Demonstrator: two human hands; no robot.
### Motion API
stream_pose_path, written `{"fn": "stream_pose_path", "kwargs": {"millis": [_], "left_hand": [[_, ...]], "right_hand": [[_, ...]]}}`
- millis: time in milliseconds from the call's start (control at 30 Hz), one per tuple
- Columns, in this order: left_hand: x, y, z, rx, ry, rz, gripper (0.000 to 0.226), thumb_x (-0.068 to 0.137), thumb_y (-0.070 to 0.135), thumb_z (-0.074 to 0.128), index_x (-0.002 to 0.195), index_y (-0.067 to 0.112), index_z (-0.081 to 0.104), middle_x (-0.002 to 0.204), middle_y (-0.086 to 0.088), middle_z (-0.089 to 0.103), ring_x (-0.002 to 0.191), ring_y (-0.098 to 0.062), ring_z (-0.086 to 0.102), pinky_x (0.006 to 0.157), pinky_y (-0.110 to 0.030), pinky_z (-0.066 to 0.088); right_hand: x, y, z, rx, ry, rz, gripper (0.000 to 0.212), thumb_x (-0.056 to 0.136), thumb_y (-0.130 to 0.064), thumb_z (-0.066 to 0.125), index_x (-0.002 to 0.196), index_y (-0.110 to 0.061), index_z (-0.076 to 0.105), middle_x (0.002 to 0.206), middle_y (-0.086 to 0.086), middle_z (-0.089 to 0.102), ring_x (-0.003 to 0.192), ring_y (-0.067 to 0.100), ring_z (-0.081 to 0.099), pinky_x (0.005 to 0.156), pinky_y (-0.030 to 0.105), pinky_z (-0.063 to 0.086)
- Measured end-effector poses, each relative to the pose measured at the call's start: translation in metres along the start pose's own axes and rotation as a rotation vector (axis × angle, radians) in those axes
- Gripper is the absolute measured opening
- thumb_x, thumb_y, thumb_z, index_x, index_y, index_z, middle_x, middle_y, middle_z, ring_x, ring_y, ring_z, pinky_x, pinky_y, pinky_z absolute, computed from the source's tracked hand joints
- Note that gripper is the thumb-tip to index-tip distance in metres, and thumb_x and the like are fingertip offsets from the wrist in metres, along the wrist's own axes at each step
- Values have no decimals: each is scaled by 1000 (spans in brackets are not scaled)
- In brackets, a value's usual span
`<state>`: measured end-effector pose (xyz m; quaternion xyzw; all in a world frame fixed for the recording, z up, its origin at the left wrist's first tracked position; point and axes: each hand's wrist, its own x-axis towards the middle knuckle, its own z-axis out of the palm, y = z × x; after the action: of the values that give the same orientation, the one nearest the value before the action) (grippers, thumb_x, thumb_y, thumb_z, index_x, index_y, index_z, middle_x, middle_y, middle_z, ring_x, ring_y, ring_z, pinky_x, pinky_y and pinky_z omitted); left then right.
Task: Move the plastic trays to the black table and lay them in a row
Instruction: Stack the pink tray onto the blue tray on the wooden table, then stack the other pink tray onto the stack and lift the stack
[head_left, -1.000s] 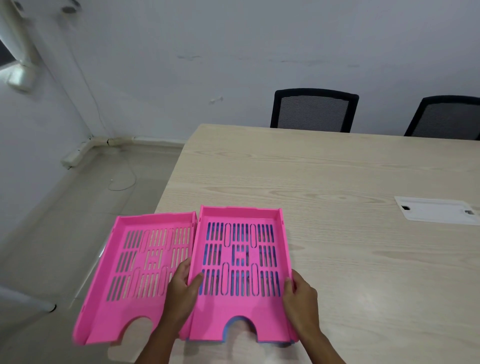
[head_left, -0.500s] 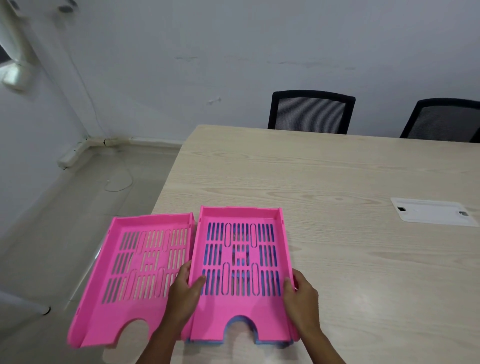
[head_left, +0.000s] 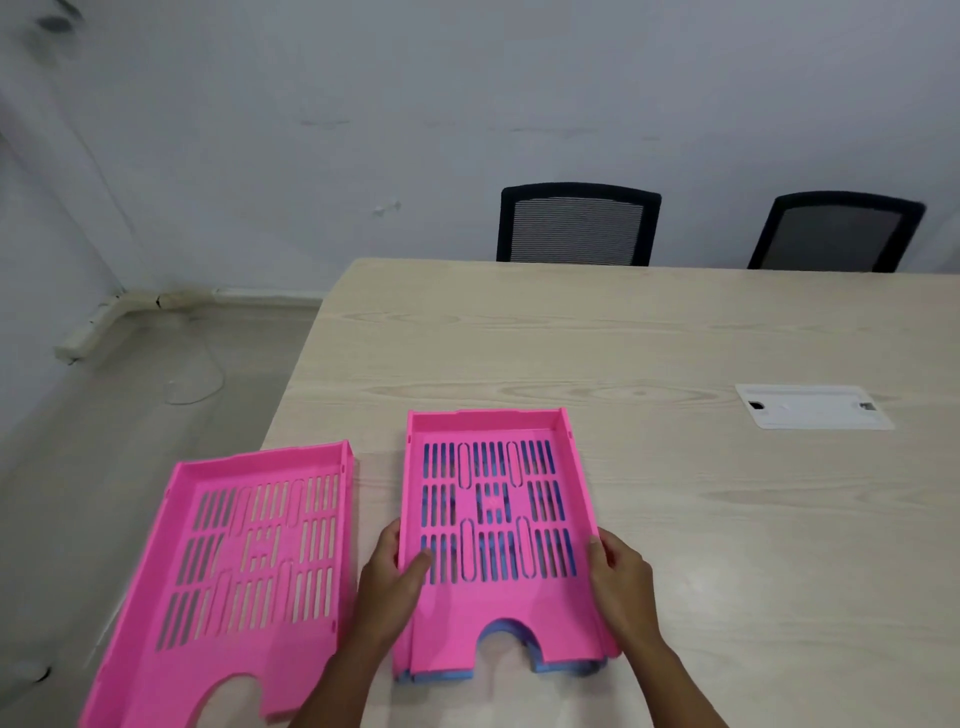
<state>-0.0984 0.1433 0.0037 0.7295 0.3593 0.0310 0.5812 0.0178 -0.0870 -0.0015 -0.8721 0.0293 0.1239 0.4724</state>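
A pink slotted plastic tray tops a small stack on the pale wooden table; a blue tray shows under its front edge and through the slots. My left hand grips the stack's left rim, thumb inside the tray. My right hand grips the right rim. A second single pink tray lies to the left, overhanging the table's left edge, touched by neither hand. No black table is in view.
A white plastic cable cover is set into the table at the right. Two black mesh chairs stand behind the far edge against the wall. Grey floor with a thin cable lies to the left.
A gap has opened between the two pink trays, which touched before. Both hands keep their hold on the stack's rims. The view has shifted slightly.
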Motion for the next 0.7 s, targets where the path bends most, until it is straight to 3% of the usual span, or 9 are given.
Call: {"fn": "stream_pose_path", "kwargs": {"millis": [133, 200, 267, 367, 433, 533, 700], "left_hand": [[9, 3, 12, -43, -64, 28, 42, 95, 15, 57, 129, 37, 45, 115, 14, 62, 117, -19, 61, 105, -47, 47], [11, 4, 14, -67, -83, 33, 42, 95, 13, 58, 130, 34, 46, 113, 17, 62, 116, -17, 62, 105, -48, 47], [12, 4, 12, -98, -87, 40, 44, 95, 11, 58, 133, 30, 46, 119, 13, 62, 119, -16, 60, 106, -44, 46], [15, -2, -1, -123, -56, 46, 51, 95, 11, 59, 143, 17, 44, 146, -1, 49, 137, -20, 44, 113, -42, 37], [16, -8, -16, -145, -17, 51, 56, 95, 9, 59, 147, 14, 40, 154, -5, 41, 143, -22, 38, 117, -42, 33], [14, -12, -42, -185, 45, 73, 53, 94, 6, 60, 144, 15, 43, 152, -6, 44, 141, -21, 40, 115, -38, 34], [6, -34, -103, -193, 205, 85, 50, 94, 4, 60, 141, 14, 48, 148, -7, 49, 139, -23, 44, 113, -35, 34]], "right_hand": [[9, 3, -13, -23, 25, 23, 27, 102, -17, 46, 95, -13, 73, 87, 4, 75, 80, 22, 68, 71, 36, 57], [9, 1, -14, -13, 78, 30, 32, 102, -22, 48, 122, -11, 69, 117, 6, 74, 108, 27, 69, 92, 43, 58], [8, -7, -14, -10, 136, 36, 41, 102, -25, 49, 139, -9, 59, 135, 9, 64, 126, 30, 60, 106, 47, 50], [6, -26, -5, -3, 156, -56, 38, 101, -18, 49, 137, -9, 60, 131, 11, 67, 116, 28, 64, 106, 49, 50], [7, -41, 8, -14, 172, -132, 36, 99, -11, 53, 133, -6, 63, 128, 14, 69, 116, 31, 65, 107, 42, 48], [8, -65, 34, -18, 201, -206, 34, 96, -4, 58, 129, -2, 66, 125, 18, 71, 116, 32, 67, 102, 30, 43], [-9, -104, 98, 10, 63, -333, 35, 95, -4, 59, 129, -2, 67, 129, 15, 70, 122, 28, 64, 107, 34, 43]]}}
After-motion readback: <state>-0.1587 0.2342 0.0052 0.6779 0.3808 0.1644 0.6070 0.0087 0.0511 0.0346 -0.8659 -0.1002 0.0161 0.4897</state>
